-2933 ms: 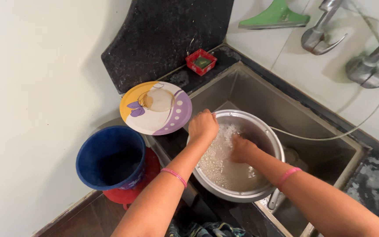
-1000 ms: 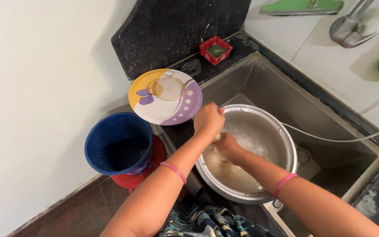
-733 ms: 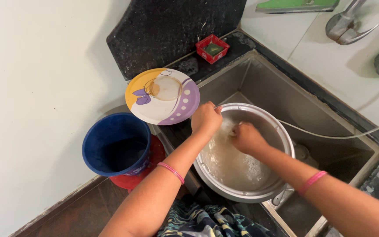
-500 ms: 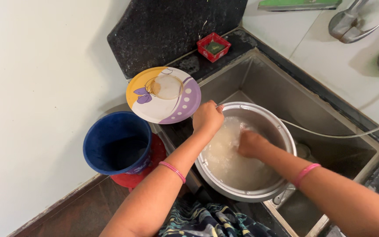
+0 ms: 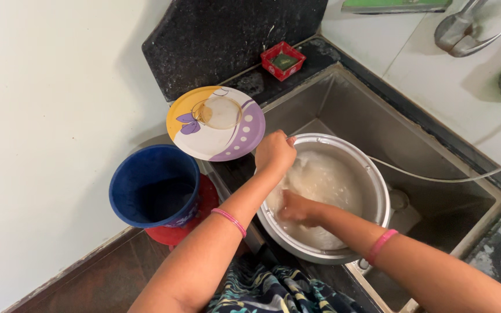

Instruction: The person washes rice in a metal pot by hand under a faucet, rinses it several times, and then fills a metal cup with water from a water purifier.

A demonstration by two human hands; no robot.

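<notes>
A round steel pot (image 5: 372, 191) is sitting in a steel sink (image 5: 436, 150), holding cloudy white water and what looks like rice. The left hand (image 5: 275, 152) is gripping the pot's near-left rim, fingers curled over the edge, arm reaching in from below. The right hand (image 5: 297, 207) is dipping into the milky water with fingers partly submerged, so its grip cannot be made out. A pink bangle is circling each wrist. Beside the sink, a patterned plate (image 5: 215, 123) is resting on the counter, near a blue bucket (image 5: 155, 185).
</notes>
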